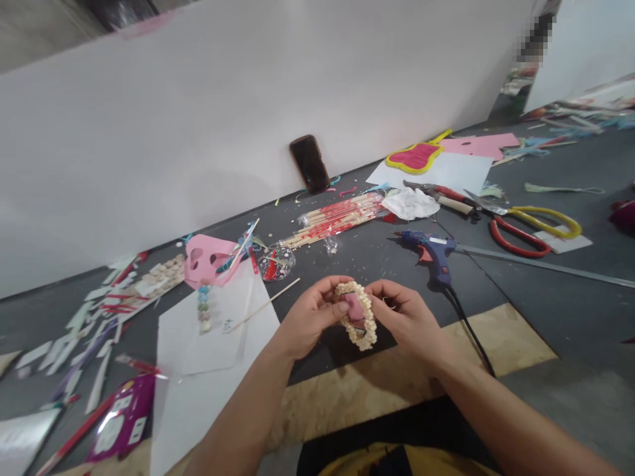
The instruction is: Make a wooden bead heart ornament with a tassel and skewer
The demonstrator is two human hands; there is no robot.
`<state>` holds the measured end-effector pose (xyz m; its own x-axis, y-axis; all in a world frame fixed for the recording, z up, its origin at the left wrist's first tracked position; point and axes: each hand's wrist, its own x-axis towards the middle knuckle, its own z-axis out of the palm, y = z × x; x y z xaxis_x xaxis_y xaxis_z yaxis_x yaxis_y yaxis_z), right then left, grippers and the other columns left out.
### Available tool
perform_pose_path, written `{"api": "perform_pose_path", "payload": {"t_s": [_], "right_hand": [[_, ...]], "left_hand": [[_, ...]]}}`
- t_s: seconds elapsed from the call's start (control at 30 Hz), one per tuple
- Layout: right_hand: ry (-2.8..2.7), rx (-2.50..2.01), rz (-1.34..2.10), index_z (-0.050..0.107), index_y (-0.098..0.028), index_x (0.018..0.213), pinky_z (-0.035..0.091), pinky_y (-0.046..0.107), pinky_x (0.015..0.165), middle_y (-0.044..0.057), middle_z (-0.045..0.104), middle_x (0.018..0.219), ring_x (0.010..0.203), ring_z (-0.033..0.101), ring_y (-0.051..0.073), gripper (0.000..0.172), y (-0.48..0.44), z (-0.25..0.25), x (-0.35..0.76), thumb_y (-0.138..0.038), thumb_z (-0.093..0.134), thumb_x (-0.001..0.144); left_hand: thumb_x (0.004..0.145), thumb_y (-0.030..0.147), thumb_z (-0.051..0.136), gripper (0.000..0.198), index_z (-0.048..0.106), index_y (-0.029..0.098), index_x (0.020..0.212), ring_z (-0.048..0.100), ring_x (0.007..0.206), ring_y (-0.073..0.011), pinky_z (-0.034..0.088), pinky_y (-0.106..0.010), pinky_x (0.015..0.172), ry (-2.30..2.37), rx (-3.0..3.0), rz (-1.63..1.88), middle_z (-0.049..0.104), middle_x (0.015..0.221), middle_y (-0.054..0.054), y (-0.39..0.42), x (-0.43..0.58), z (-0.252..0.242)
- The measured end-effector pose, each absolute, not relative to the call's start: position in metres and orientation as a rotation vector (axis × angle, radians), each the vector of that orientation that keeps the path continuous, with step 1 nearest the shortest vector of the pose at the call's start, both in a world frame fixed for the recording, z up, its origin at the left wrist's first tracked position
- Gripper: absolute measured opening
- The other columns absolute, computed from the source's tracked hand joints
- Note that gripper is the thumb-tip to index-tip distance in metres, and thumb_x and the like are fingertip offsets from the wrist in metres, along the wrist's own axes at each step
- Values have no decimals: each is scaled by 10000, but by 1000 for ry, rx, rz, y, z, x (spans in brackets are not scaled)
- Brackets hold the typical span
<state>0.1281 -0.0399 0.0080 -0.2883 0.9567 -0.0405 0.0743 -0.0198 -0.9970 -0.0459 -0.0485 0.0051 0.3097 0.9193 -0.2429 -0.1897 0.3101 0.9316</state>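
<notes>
Near the table's front edge I hold an oval ring (369, 324) covered in small cream bead-like pieces, with a pink patch (354, 307) across its middle. My left hand (315, 314) is closed on its left side, thumb pressed on the pink patch. At the upper right rim, my right hand (404, 314) is closed, thumb and fingertips pinched against the ring; its other fingers are curled. A blue glue gun (431, 250) lies just beyond my right hand. Left of my left hand, a thin wooden stick (265, 306) rests partly on white paper (198, 396).
Behind lie wrapped sticks (342, 218), crumpled white tissue (411, 203), pliers (441, 194) and scissors (526, 221). A phone (310, 163) leans on the white partition (198, 119). At left are a pink mask-shaped cutout (202, 256), a bead strip (203, 307) and a purple packet (124, 416).
</notes>
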Motion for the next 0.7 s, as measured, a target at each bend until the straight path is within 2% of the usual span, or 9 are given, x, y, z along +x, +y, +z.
{"api": "perform_pose_path", "payload": {"t_s": [0.27,0.57,0.7], "right_hand": [[-1569,-1137,1364,641,-176,862,424,217,533,-11,598,663,582,514,107,194,-36,0,134,-351,594,795],[-1617,-1109,1401,650,-183,828,470,236,615,19,658,747,654,571,130,179,-35,-3,132,-343,571,825],[-1608,-1103,1418,649,-181,822,477,235,577,25,651,721,607,562,125,211,-35,-5,129,-372,561,839]], "left_hand": [[732,322,730,345,575,175,1003,571,688,-97,472,-215,618,1012,761,919,599,848,-9,-55,-40,11],[780,353,679,317,576,174,1020,552,714,-98,482,-226,627,998,840,947,576,874,-12,-56,-39,3],[784,437,652,338,576,189,1000,517,620,-74,472,-203,555,987,787,962,558,812,9,-54,-40,1]]}}
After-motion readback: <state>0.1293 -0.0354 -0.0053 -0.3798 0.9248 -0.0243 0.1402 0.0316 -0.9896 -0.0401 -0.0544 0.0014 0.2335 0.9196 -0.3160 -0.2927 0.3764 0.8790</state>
